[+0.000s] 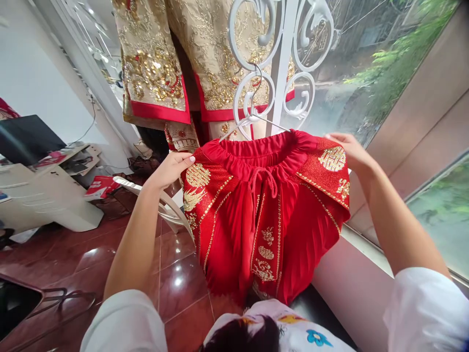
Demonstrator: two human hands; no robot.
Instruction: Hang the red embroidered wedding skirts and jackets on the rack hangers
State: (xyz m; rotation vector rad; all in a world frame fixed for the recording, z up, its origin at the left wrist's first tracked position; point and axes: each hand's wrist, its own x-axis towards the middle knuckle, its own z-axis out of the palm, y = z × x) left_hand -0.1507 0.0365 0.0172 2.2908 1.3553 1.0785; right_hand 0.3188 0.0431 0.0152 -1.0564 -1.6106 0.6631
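A red skirt (267,205) with gold embroidery and a drawstring waist hangs on a white hanger (252,120), hooked on a white scrolled metal stand (282,63). My left hand (174,166) grips the skirt's left waist edge. At the right waist edge my right hand (348,149) holds the fabric beside a gold emblem (332,159). Behind the skirt hangs a gold sequinned garment (176,58) with red trim.
A large window (373,63) and its pale ledge (359,239) run along the right. A white desk (47,190) with a dark monitor (27,139) stands at left, a white chair (161,200) near it. The floor is glossy red tile (91,254).
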